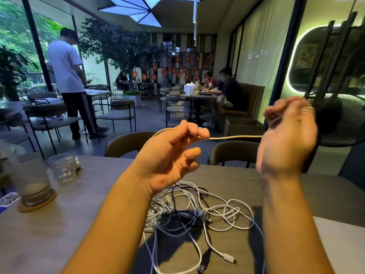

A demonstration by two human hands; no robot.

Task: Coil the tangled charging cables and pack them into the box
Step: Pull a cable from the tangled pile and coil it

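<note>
A white charging cable stretches level between my two raised hands, above the table. My left hand pinches it between thumb and forefinger, the other fingers loose. My right hand is blurred and closed around the cable's other part, with loops wound over its fingers. Below them a tangled heap of white and dark cables lies on the grey table. A white plug and a black USB plug trail toward the near edge. No box is in view.
A tall frosted glass on a wooden coaster and a short clear glass stand at the table's left. Two chairs face me across the table. A black fan stands at right. People sit and stand further back.
</note>
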